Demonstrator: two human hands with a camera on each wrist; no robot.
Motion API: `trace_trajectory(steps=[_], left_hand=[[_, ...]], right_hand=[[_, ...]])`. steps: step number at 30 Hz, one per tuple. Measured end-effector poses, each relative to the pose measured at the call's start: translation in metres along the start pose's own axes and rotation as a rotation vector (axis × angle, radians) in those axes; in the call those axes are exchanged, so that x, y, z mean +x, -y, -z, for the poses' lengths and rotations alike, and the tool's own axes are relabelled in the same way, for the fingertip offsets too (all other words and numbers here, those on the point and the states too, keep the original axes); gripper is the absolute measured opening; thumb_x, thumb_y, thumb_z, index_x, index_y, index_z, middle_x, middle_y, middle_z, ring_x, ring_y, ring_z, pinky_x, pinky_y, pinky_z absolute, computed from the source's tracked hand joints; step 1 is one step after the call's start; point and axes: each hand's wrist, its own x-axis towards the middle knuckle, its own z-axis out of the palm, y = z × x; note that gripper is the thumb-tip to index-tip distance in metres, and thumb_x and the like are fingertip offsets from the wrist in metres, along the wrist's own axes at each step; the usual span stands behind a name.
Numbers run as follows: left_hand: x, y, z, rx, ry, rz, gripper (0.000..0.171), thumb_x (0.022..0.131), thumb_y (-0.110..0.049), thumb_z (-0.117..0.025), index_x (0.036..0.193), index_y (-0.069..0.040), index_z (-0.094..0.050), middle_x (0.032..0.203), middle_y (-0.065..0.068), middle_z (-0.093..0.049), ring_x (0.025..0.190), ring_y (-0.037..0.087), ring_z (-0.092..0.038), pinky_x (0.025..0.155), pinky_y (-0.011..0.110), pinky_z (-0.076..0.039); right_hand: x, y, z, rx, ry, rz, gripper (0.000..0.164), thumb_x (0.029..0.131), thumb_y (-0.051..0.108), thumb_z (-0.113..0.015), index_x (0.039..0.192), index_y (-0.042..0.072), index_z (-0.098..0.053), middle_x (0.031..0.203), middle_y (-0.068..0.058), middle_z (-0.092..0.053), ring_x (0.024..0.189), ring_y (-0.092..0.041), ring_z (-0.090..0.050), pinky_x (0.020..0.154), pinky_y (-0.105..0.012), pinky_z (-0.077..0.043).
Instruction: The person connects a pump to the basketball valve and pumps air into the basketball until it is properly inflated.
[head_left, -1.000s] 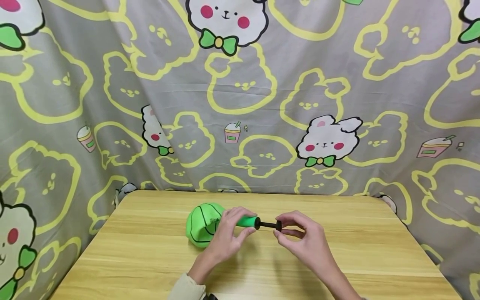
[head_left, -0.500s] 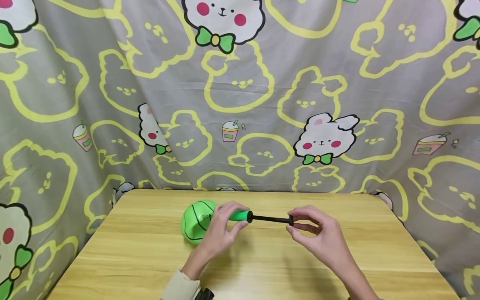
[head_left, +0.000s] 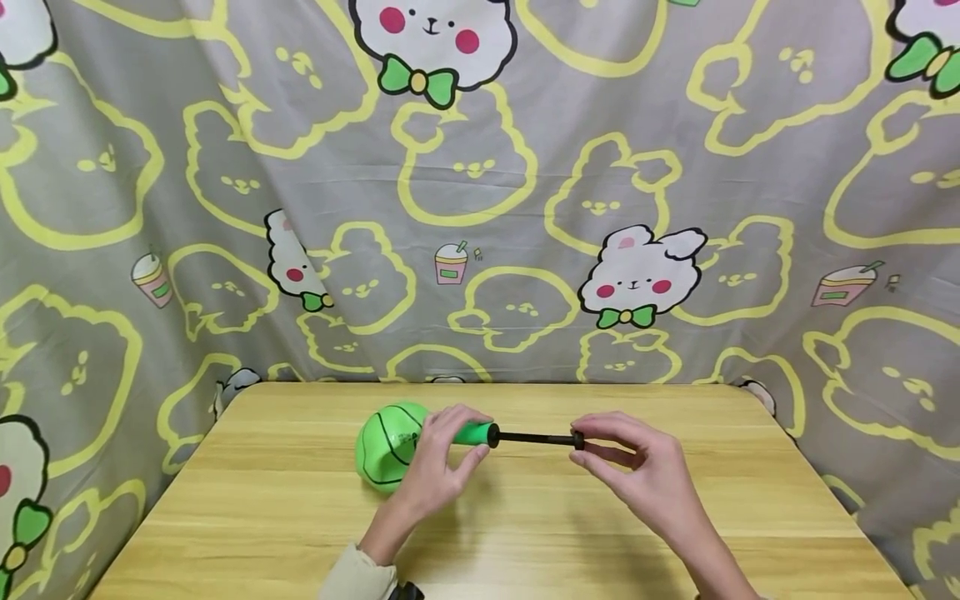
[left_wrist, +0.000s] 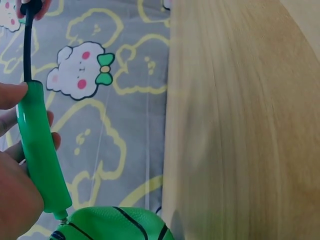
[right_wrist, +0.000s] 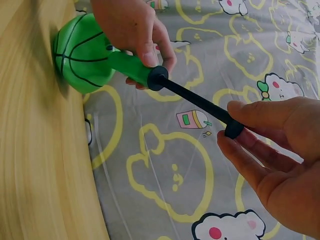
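A green ball with black lines [head_left: 384, 450] sits on the table, its side dented inward. My left hand [head_left: 437, 462] grips the green barrel of a hand pump [left_wrist: 42, 150], fingers wrapped round it. In the left wrist view, the thin metal needle [left_wrist: 63, 220] at the barrel's end meets the ball's surface. The black plunger rod [right_wrist: 195, 100] stands far out of the barrel. At its outer end, my right hand [head_left: 637, 458] pinches the small black handle [right_wrist: 233, 129] between thumb and fingers. Part of the ball is hidden behind my left hand in the head view.
The wooden table [head_left: 525, 533] spreads beneath both hands. A grey curtain [head_left: 480, 200] printed with yellow outlines and white cartoon animals hangs along its back edge and sides. A pale sleeve [head_left: 360, 575] covers the left forearm, with a black strap beside it.
My right hand has moved right and drawn the plunger rod much farther out of the barrel, mostly in the first half second. The left hand keeps its grip, shifting slightly left in view.
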Motion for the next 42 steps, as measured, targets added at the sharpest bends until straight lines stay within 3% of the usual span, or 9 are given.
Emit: trace_trajectory(steps=[11,24,42], left_hand=[[-0.002,-0.003,-0.002,0.035,0.012,-0.030,0.031,0.089,-0.014,-0.073,0.119,-0.014,-0.068,0.117,-0.003,-0.069,0.113,0.016,-0.063,0.102,0.056,-0.037],[-0.003,-0.008,-0.007,0.057,0.003,-0.015,0.031,0.088,-0.013,-0.073,0.118,-0.012,-0.068,0.117,-0.001,-0.070,0.113,0.017,-0.063,0.101,0.055,-0.038],[-0.005,-0.008,-0.014,0.086,0.000,-0.066,0.033,0.083,-0.012,-0.076,0.114,-0.011,-0.068,0.111,-0.001,-0.069,0.109,0.017,-0.063,0.096,0.051,-0.038]], right_hand=[[-0.002,-0.013,-0.015,0.015,-0.005,0.014,0.029,0.078,-0.005,-0.084,0.104,0.006,-0.079,0.101,-0.010,-0.075,0.089,-0.021,-0.075,0.072,-0.035,-0.060],[0.004,-0.023,-0.042,-0.022,-0.040,0.003,0.032,0.077,-0.006,-0.084,0.103,0.011,-0.080,0.099,-0.003,-0.076,0.094,-0.020,-0.074,0.073,-0.032,-0.060],[0.003,-0.036,-0.069,0.015,-0.022,0.023,0.031,0.076,-0.010,-0.083,0.102,0.007,-0.078,0.097,-0.007,-0.075,0.093,-0.026,-0.074,0.073,-0.030,-0.059]])
